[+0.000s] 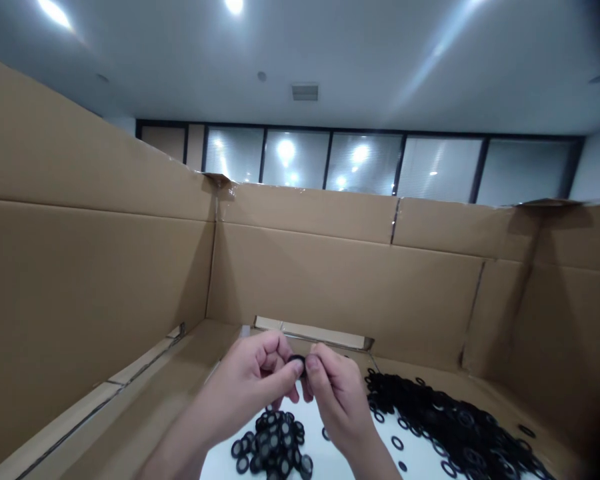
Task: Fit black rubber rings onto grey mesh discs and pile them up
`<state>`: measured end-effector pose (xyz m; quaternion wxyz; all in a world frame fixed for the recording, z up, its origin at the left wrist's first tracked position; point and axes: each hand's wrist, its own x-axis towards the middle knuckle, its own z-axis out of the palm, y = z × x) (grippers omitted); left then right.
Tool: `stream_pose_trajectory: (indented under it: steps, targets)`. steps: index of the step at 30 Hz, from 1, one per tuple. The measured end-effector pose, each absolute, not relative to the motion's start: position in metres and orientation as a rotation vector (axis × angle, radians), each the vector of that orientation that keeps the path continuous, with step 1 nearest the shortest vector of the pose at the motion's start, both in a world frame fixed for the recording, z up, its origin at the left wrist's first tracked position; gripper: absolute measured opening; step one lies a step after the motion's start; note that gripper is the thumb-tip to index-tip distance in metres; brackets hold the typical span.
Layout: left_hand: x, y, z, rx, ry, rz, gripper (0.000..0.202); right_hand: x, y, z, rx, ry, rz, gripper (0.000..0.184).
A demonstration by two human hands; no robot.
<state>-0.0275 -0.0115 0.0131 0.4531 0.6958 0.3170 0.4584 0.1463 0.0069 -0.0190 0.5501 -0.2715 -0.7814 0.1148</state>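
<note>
My left hand (253, 377) and my right hand (341, 397) meet at the middle over a white surface (313, 460). Between them is a small black ring (298, 361), pinched by thumb and fingers from both sides. Its lower part and whatever may sit inside it are hidden by my fingertips. Below my left hand lies a heap of small black round pieces with greyish centres (276, 443). A larger spread of black rings (460, 420) with open middles lies to the right of my right hand.
Tall cardboard walls (330, 273) stand at the back, left and right. Several loose rings, one black ring (397, 443) among them, lie between the two heaps. A folded cardboard strip (313, 333) runs along the foot of the back wall.
</note>
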Motion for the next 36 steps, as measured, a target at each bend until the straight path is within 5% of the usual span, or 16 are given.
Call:
stream_pose_trajectory:
  steps: [36]
  targets:
    - [0.005,-0.001,0.001,1.438,0.457,1.524,0.016,0.137,-0.008,-0.009,-0.669,-1.413,0.68,0.026]
